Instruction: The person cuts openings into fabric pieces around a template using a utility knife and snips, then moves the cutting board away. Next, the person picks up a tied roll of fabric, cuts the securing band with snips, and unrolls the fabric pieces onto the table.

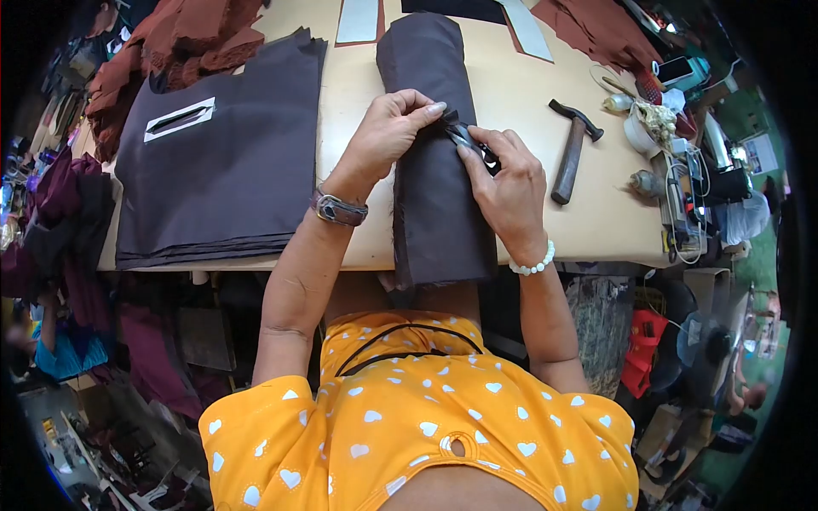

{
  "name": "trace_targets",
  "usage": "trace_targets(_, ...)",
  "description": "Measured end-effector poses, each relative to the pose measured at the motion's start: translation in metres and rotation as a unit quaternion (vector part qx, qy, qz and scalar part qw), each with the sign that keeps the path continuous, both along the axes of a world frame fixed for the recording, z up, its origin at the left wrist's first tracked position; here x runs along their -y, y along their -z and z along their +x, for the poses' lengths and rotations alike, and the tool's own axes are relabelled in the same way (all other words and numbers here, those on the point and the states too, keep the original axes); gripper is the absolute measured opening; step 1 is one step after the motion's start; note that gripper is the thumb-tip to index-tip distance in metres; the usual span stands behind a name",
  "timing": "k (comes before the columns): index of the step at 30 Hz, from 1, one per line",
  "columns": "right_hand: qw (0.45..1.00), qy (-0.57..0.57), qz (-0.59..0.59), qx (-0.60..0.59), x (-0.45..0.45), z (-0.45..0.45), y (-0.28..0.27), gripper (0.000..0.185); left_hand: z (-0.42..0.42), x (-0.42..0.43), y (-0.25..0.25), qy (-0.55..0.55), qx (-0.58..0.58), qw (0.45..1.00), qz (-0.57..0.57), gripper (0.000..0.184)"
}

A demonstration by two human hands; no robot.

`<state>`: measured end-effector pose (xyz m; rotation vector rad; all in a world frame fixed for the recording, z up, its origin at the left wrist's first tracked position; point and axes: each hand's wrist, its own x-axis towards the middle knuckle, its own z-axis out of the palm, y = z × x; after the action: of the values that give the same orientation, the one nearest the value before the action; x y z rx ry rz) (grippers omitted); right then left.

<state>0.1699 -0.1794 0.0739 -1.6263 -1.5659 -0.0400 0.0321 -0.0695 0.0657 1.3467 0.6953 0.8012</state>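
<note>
A long piece of dark brown fabric (439,209) lies folded on the table, running from its front edge toward the back. My left hand (383,136) is closed, thumb and finger pinching a small dark flap (451,117) on top of this fabric. Just right of it, my right hand (511,183) grips small scissors (460,134) with metal blades and a dark handle. The blades point at the flap; whether they touch it I cannot tell. A stack of dark brown fabric panels (230,187) lies to the left, the top one with a pale strip (181,119) around a slit.
A hammer (570,157) lies right of the folded fabric on the pale table (528,94). Rust-coloured fabric (183,38) is heaped at the back left. White strips (358,21) lie at the back. A phone (676,70) and clutter line the right edge.
</note>
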Motion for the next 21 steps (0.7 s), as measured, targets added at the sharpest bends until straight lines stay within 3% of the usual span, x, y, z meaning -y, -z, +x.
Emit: trace_targets(21, 0.998, 0.011, 0.05, 0.032, -0.0023, -0.0088, 0.0074, 0.013, -0.0019, -0.0061, 0.0027, 0.014, -0.027, 0.999, 0.01, 0.015)
